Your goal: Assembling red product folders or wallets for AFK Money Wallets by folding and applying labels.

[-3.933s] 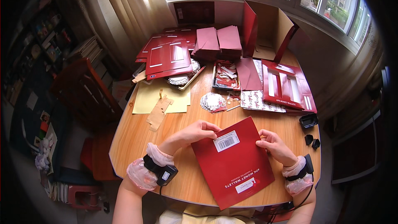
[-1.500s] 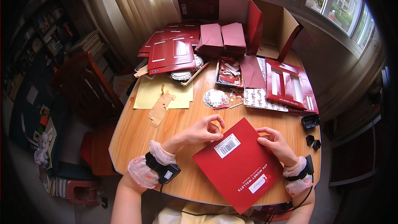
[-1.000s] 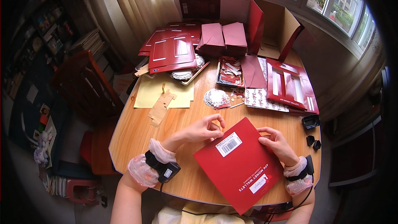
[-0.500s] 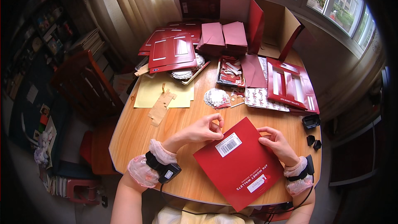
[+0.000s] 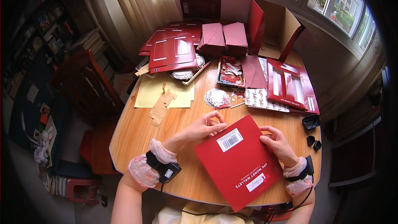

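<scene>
A flat red cardboard pack [image 5: 236, 166] is tilted in front of me over the table's near edge. It carries a white barcode sticker [image 5: 229, 140] near its upper left edge and a small white label at the lower end. My right hand [image 5: 277, 144] grips its upper right edge, thumb on the front face. At the upper left edge, my left hand [image 5: 206, 125] has thumb and bent fingers drawn together in a pinch. Whether anything sits between those fingertips cannot be made out.
Beyond lie a pile of white printed cut-outs [image 5: 217, 98], a tray of red and white pieces [image 5: 231, 72], pink envelope stacks [image 5: 212, 34], red window-cut cards [image 5: 172, 52] and an open box [image 5: 273, 29]. Tan tape strips [image 5: 161, 107] lie on yellow paper [image 5: 145, 93]. Black parts [image 5: 311, 121] sit at right.
My left hand has shifted slightly up and right along the pack's edge, its fingers still bent. The pack has turned a little, and the right hand keeps its grip.
</scene>
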`<state>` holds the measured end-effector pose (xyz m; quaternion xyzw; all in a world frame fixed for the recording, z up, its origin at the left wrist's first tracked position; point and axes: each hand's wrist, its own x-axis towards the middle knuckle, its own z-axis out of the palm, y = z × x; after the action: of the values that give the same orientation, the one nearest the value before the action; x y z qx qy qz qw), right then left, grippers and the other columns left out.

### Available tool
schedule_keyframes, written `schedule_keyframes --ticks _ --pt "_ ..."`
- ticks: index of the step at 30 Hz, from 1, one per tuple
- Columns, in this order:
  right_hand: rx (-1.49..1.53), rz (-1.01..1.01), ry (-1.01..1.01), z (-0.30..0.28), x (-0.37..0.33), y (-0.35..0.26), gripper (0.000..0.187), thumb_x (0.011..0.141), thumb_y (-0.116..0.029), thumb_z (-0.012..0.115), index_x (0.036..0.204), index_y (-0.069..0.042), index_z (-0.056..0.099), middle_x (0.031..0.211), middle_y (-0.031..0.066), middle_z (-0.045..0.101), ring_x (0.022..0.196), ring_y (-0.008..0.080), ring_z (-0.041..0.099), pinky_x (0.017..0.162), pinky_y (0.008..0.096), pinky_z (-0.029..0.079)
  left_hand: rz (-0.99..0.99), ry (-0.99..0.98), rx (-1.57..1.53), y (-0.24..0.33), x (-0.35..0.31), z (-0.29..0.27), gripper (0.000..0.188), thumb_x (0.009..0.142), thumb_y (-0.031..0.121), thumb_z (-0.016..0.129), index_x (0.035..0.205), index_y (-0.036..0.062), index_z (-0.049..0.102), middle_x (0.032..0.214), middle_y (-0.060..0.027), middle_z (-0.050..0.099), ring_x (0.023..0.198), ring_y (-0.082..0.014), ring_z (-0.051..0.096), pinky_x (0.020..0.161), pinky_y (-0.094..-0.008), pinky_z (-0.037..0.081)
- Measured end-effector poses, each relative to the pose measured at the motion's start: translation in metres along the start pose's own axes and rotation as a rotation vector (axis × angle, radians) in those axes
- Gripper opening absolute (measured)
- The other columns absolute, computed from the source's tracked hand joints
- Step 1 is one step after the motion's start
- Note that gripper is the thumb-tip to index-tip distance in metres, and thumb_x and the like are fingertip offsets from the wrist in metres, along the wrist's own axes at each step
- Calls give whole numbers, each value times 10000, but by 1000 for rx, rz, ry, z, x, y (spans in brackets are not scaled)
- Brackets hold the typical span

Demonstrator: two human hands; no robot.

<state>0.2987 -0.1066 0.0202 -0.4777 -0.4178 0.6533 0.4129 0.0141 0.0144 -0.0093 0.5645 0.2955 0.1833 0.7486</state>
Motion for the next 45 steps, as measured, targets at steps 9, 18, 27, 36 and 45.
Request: schedule_keyframes --ticks 9,18,27,36,45 --pt "32 -19 53 -5 0 3 334 967 -89 583 1277 11 510 1027 136 698 876 142 682 759 236 564 65 -67 -78 -4 -1 -8 277 897 77 669 1101 92 482 862 -9 643 713 -26 563 602 -163 403" --pt "98 -101 113 -13 1 0 332 971 -85 574 1280 18 509 1048 140 694 883 139 684 753 230 562 53 14 -335 -7 3 -16 191 954 174 614 1091 81 519 936 -32 653 808 -65 632 682 -177 517" --pt "311 26 67 -20 4 5 378 988 -108 549 1326 51 493 1137 153 671 965 171 684 827 278 577 311 -48 -86 -5 4 -11 483 885 111 700 1322 51 502 1259 -103 602 1093 -166 622 950 -319 501" --pt "278 94 -1 -14 4 3 381 995 -110 535 1335 57 496 1182 153 652 987 173 678 852 286 572 431 21 44 5 -6 1 508 803 92 785 1258 36 568 1170 -107 645 993 -167 668 851 -289 558" --pt "321 191 -58 -9 1 4 378 1001 -110 520 1343 50 492 1180 149 653 962 170 687 822 277 586 587 33 262 8 -7 2 288 806 67 763 1077 10 683 1031 -91 673 939 -170 676 799 -299 576"
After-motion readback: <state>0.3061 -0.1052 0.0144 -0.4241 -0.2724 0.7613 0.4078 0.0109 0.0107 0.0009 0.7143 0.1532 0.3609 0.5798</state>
